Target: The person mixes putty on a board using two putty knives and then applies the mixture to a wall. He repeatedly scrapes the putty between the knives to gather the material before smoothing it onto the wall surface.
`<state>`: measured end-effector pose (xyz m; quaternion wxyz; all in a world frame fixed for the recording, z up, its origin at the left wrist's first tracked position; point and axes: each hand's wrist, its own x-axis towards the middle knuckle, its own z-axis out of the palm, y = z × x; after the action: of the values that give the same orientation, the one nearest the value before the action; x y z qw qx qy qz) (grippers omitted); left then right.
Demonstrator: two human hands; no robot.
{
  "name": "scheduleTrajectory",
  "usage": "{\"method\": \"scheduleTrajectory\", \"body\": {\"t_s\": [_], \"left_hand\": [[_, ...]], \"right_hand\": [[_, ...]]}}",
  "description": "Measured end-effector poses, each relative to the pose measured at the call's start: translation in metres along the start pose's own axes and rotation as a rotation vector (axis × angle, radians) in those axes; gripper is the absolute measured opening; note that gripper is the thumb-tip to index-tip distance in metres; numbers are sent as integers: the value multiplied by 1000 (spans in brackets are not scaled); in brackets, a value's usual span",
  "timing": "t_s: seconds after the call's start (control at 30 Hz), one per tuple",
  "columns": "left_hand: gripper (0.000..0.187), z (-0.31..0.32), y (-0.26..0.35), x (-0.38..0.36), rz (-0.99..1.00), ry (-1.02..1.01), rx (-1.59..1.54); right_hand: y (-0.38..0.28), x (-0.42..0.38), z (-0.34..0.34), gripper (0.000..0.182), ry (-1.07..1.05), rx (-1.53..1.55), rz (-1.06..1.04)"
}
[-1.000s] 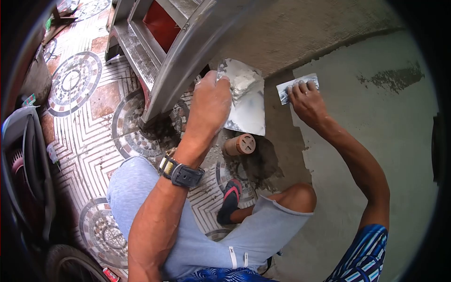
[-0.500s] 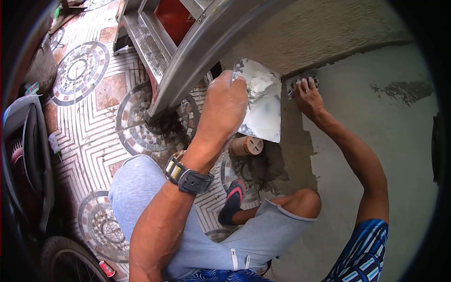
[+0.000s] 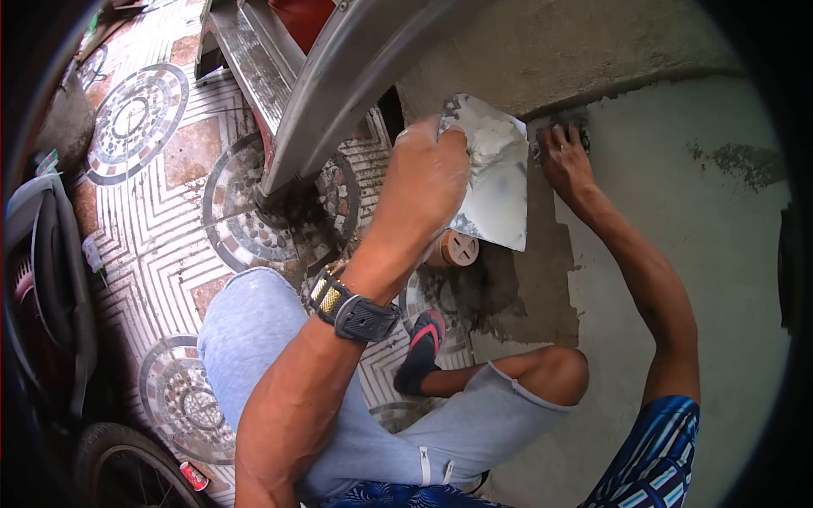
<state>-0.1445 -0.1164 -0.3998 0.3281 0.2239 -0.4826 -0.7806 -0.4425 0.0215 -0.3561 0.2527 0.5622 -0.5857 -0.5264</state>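
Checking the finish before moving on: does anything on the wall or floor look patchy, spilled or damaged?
Yes. A dark bare streak breaks the pale skim coat at upper right, and grey mortar spatter lies on the patterned tiles around the pipe stub.

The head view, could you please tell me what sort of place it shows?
Probably a home under renovation. The left hand holds a metal plate of white putty, the right hand presses a small blade to a half-skimmed wall, and a spattered stepladder stands on patterned floor tiles.
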Motion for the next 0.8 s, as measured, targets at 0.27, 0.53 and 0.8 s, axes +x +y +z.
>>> {"method": "scheduleTrajectory", "body": {"t_s": [0.27, 0.53, 0.8], "left_hand": [[35, 11, -8, 3, 33, -20, -28], [36, -3, -6, 9, 32, -12, 51], [36, -19, -9, 12, 24, 25, -1]], "right_hand": [[-17, -45, -4, 41, -71, -72, -1], [-40, -125, -13, 49, -119, -84, -49], [-29, -87, -48, 46, 122, 97, -91]]}}
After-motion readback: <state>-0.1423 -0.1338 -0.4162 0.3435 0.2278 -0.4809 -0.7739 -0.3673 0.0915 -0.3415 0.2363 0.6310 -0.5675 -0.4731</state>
